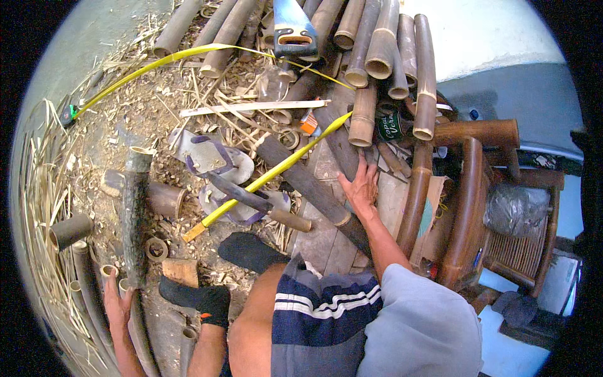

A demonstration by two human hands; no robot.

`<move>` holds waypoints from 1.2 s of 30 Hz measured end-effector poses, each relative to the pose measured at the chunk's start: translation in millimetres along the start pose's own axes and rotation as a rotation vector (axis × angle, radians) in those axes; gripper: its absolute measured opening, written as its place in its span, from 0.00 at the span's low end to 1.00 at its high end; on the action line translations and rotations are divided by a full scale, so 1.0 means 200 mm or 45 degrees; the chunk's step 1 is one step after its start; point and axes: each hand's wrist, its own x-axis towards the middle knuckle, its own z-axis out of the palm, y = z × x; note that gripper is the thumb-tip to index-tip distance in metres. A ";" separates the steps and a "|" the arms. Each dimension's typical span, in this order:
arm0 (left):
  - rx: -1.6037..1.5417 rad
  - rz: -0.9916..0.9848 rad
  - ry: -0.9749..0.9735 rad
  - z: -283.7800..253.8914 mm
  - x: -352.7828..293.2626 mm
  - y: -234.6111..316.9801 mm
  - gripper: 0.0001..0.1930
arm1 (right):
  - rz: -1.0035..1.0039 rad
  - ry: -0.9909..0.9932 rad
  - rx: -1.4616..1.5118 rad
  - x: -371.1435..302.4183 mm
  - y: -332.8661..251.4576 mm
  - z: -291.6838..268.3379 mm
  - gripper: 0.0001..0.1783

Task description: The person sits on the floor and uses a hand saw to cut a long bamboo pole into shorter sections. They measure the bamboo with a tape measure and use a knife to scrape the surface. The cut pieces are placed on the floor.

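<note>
My right hand [361, 188] is spread open, fingers pointing away from me, beside a long dark bamboo pole [301, 179] and against the end of another dark bamboo piece [342, 141]. My left hand [117, 305] reaches down at the lower left, its fingers stretched out over the upper ends of upright bamboo tubes [135, 323]; whether it presses on them I cannot tell. A yellow measuring tape [276, 169] lies slanting across the dark pole. Beneath its near part is a curved tool with a wooden handle [290, 219], resting over pale flip-flops [204, 154].
Several bamboo tubes [382, 50] are stacked at the far side, with a handsaw [294, 31] on them. A green tape case [68, 115] lies far left. A bamboo chair [461, 207] stands at right, holding a clear plastic bag [516, 209]. Shavings [141, 100] cover the ground.
</note>
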 end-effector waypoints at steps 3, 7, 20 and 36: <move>0.072 0.077 -0.009 -0.11 -0.13 -0.02 0.41 | 0.085 -0.194 0.140 0.00 0.06 0.03 0.54; 0.120 -0.099 -0.069 -0.19 -0.28 0.00 0.40 | -0.148 -0.314 0.533 0.03 0.13 -0.04 0.47; -0.136 -0.302 0.482 0.32 -0.17 0.14 0.41 | -0.112 -0.541 0.529 -0.14 0.39 -0.04 0.48; -1.263 -0.162 0.134 0.33 0.00 0.28 0.39 | -1.644 -0.262 0.566 -0.30 -1.17 -0.17 0.35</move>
